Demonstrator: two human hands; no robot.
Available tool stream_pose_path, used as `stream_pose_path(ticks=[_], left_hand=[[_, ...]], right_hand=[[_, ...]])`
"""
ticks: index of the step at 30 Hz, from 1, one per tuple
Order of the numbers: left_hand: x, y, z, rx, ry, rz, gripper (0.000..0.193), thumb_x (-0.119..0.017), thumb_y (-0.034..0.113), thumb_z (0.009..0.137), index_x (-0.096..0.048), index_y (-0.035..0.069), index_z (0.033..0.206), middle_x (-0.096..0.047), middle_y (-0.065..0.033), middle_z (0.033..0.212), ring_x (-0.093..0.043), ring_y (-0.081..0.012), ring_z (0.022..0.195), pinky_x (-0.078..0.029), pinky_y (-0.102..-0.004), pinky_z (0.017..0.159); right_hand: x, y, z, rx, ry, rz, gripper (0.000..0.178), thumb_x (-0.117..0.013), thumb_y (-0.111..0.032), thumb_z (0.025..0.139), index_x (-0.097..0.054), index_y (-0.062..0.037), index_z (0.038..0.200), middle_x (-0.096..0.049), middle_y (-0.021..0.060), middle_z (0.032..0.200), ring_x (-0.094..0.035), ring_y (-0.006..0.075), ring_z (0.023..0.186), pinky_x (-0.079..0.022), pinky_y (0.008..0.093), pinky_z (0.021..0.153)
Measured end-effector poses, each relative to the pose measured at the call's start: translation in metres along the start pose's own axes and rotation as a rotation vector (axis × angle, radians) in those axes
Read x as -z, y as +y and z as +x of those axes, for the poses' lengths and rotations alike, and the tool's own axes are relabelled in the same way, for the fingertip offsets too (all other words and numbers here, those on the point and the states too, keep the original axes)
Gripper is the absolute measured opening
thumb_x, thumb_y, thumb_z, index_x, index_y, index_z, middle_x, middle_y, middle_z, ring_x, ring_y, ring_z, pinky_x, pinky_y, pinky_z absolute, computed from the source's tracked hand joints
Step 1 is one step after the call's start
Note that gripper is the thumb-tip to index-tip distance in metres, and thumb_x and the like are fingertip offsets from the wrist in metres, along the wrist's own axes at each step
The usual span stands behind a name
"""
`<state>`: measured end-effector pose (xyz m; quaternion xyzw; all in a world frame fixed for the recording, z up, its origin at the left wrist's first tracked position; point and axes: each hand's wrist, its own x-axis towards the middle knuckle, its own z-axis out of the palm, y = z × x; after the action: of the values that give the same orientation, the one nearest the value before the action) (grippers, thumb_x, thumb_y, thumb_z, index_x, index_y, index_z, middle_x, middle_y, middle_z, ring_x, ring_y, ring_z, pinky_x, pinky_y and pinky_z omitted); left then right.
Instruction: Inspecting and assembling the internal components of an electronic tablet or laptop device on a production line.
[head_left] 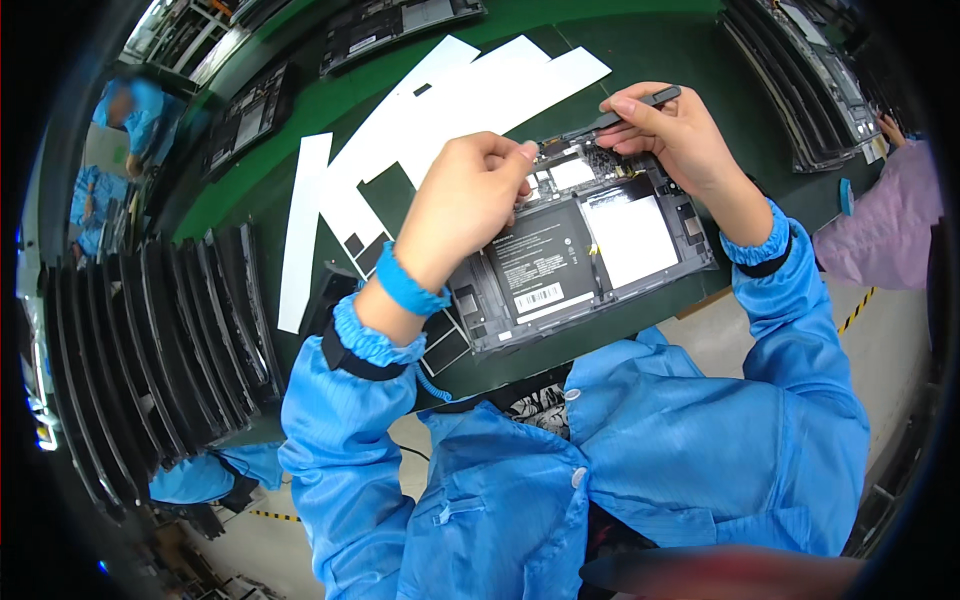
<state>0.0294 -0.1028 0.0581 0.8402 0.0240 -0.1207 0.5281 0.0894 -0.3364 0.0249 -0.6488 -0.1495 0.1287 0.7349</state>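
Observation:
An opened tablet (600,291) lies before me with its inside facing up. A black battery (540,255) with a printed label fills its left half, and a white panel (630,240) sits to the right of it. My right hand (672,135) grips black tweezers (610,119), their tips pointing left at the tablet's far edge near a small circuit board (572,174). Over the tablet's far left part, my left hand (475,185) is closed in a pinch close to those tips. Whatever its fingers hold is hidden. A blue wrist strap (410,284) circles my left wrist.
White cut sheets (400,110) lie on the green table (390,195) behind the tablet. Tablet housings (150,350) stand in a row at left; more are stacked (800,80) at far right. Other opened tablets (250,115) lie farther back. People (885,230) work nearby.

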Motion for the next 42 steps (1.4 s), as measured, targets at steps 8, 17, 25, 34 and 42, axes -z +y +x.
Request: stream_pose_path(ticks=[8, 17, 25, 34, 42], left_hand=[[-0.013, -0.006, 0.028, 0.017, -0.048, 0.012, 0.027, -0.067, 0.018, 0.089, -0.064, -0.007, 0.095, -0.064, -0.0054, 0.068, -0.051, -0.0068, 0.049, -0.04, -0.0208, 0.046], [-0.013, -0.005, 0.042, 0.106, -0.026, 0.191, 0.025, -0.068, 0.021, 0.083, -0.068, -0.004, 0.08, -0.065, -0.0101, 0.061, -0.061, -0.0147, 0.054, -0.046, -0.028, 0.051], [-0.017, -0.01, 0.045, -0.014, 0.046, 0.307, 0.025, -0.071, 0.021, 0.08, -0.068, -0.003, 0.075, -0.065, -0.0137, 0.059, -0.064, -0.021, 0.05, -0.051, -0.0315, 0.053], [-0.019, 0.008, 0.042, 0.09, 0.045, 0.327, 0.03, -0.072, 0.02, 0.081, -0.063, -0.002, 0.063, -0.061, -0.0093, 0.051, -0.061, -0.0157, 0.043, -0.048, -0.0275, 0.045], [-0.009, 0.015, 0.048, 0.094, -0.033, 0.518, 0.041, -0.076, 0.031, 0.077, -0.062, 0.0, 0.054, -0.061, -0.0111, 0.049, -0.06, -0.0192, 0.043, -0.049, -0.0307, 0.048]], right_hand=[[0.003, 0.006, 0.002, -0.017, -0.003, -0.032, 0.025, -0.067, -0.017, 0.089, -0.064, 0.0055, 0.099, -0.068, 0.0173, 0.086, -0.071, 0.0221, 0.08, -0.058, 0.0257, 0.07], [-0.004, 0.008, 0.002, 0.007, 0.046, -0.131, 0.024, -0.067, -0.015, 0.088, -0.064, 0.0059, 0.098, -0.069, 0.0165, 0.084, -0.071, 0.0206, 0.078, -0.058, 0.0254, 0.069], [-0.01, 0.007, 0.003, 0.019, 0.077, -0.171, 0.021, -0.068, -0.011, 0.087, -0.064, 0.0078, 0.094, -0.068, 0.0173, 0.08, -0.071, 0.0205, 0.075, -0.059, 0.0265, 0.068], [-0.008, 0.007, 0.0, 0.013, 0.06, -0.197, 0.022, -0.068, -0.012, 0.086, -0.064, 0.0079, 0.094, -0.069, 0.016, 0.079, -0.07, 0.0195, 0.073, -0.058, 0.0271, 0.069], [-0.008, 0.013, 0.0, 0.138, 0.119, -0.036, 0.022, -0.065, -0.014, 0.091, -0.064, 0.0063, 0.099, -0.067, 0.0138, 0.091, -0.069, 0.0191, 0.085, -0.057, 0.0266, 0.076]])
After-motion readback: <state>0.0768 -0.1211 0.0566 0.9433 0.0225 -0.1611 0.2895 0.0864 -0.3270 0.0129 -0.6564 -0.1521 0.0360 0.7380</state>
